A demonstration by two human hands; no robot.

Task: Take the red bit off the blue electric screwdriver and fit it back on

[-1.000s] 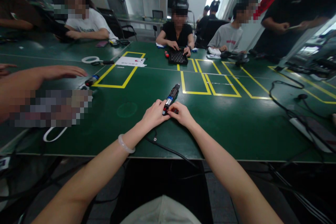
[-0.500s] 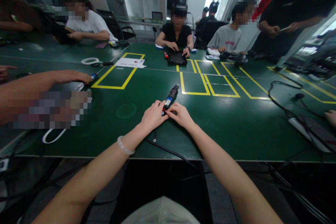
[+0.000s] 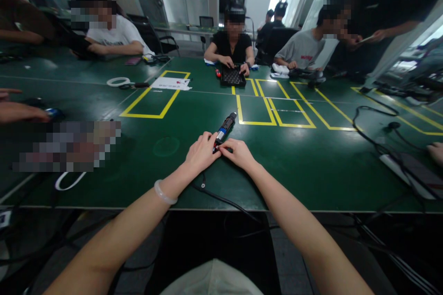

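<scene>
A black pen-shaped tool (image 3: 224, 128) with a blue band lies on the green table (image 3: 297, 166), pointing away from me. Both my hands meet at its near end. My left hand (image 3: 200, 154) is curled with its fingers closed against the tool's left side. My right hand (image 3: 238, 152) pinches the same end from the right, where a small red part shows between the fingertips. A pale bangle (image 3: 164, 192) sits on my left wrist. A black cable (image 3: 224, 199) trails from under my hands toward the table's near edge.
Yellow tape rectangles (image 3: 154, 97) mark the table. A co-worker's hand (image 3: 20, 111) at the left edge holds a blue-tipped object. Across the table a person works over a black tray (image 3: 233, 75). Cables and a power strip (image 3: 411, 170) lie at right; a white ring (image 3: 118, 81) and paper (image 3: 171, 83) lie far left.
My hands and the tool have hardly moved. The co-worker's arm at left has pulled back toward the left edge, taking the blue-tipped object with it.
</scene>
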